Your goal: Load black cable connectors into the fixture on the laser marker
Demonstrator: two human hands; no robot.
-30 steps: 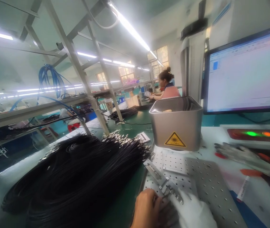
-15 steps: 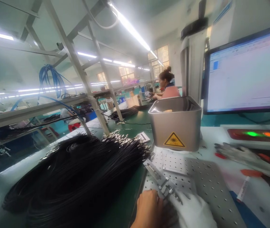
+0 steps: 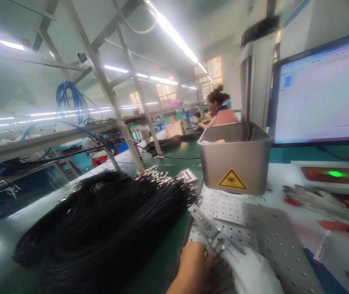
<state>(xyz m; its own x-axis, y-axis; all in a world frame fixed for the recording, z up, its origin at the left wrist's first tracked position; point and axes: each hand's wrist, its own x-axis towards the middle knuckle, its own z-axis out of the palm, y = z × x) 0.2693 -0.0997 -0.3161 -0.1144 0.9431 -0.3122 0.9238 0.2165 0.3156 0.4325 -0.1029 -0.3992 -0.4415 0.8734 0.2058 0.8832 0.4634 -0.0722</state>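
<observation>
My bare left hand is closed at the near edge of a perforated metal plate, beside a small metal clamping fixture. What its fingers grip is hidden. My right hand, in a white glove, reaches in from the other side, its fingertips drawn together at the near end of the fixture. Whatever they pinch is too small or covered to make out. Between the two hands lies a dark blurred area. A large coiled bundle of black cables with shiny metal ends lies left of the plate.
A metal box with a yellow laser warning label stands behind the plate. To the right are a monitor, a panel with lit buttons, grey gloves and a marker. Further back, a person sits at the bench.
The view has shifted slightly, so most things sit further right. My gloved right fingers now stretch closer to the fixture's near end, while my left hand stays beside it.
</observation>
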